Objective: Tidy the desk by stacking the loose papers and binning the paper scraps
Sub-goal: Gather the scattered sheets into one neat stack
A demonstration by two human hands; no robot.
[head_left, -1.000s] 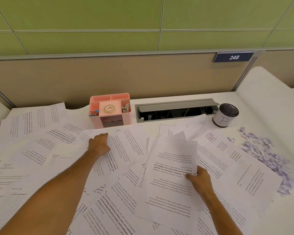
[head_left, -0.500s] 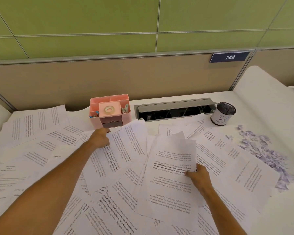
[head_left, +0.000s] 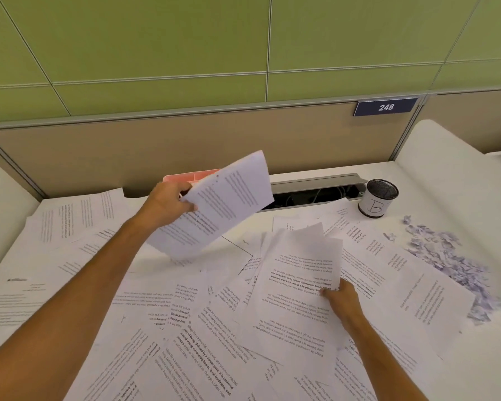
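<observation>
Since a second ago, my left hand (head_left: 168, 202) has come up off the desk (head_left: 457, 180) and now grips a printed sheet (head_left: 214, 206) by its edge, thumb and fingers pinched on it, the page tilted in the air in front of the pink organizer (head_left: 185, 177). My right hand (head_left: 340, 299) stays low, fingers curled round the edge of a gathered stack of papers (head_left: 298, 287) lying on the loose papers (head_left: 162, 328) spread across the desk. Paper scraps (head_left: 449, 261) lie heaped at the right, well apart from both hands, near the mesh cup (head_left: 378, 201) marked B.
</observation>
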